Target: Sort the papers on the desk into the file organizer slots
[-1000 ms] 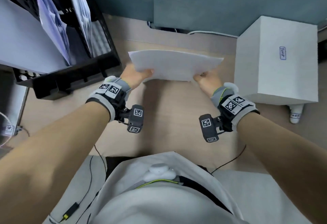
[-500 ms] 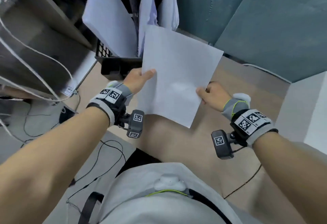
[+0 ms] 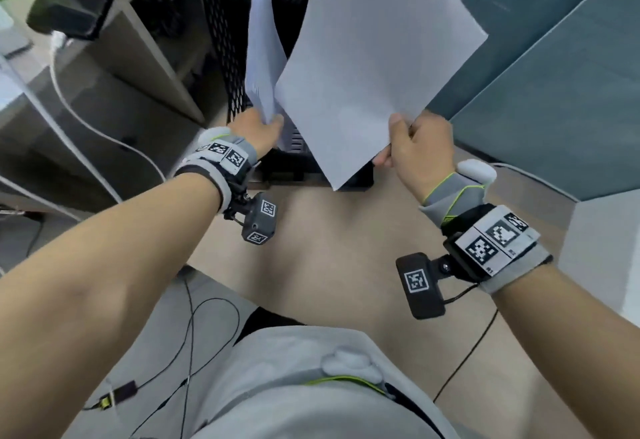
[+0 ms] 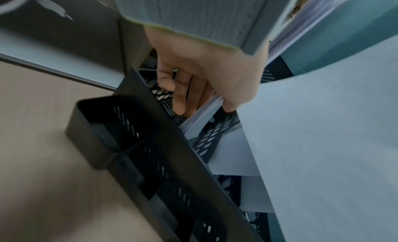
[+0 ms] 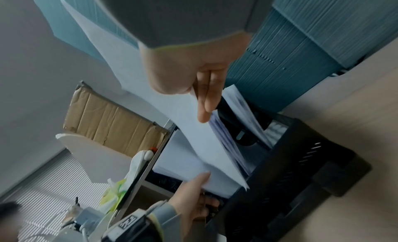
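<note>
While right hand (image 3: pixel 420 147) pinches the sheet (image 3: pixel 377 57), left hand (image 3: pixel 258 132) grips filed papers (image 3: pixel 263 57).

The sheet of paper (image 3: pixel 374 67) is plain white, as are the filed papers (image 3: pixel 261 57) to its left. The file organizer (image 3: pixel 221 40) is black with a diamond mesh pattern on its walls and slotted perforations low down. The desk (image 3: pixel 329 248) is pale beige wood-tone. The partition panels (image 3: pixel 554 57) on the far right are teal-blue. The wristbands (image 3: pixel 498 241) are grey, edged lime-green, bearing black-and-white square markers. A cardboard box (image 5: pixel 112 123) is brown.
</note>
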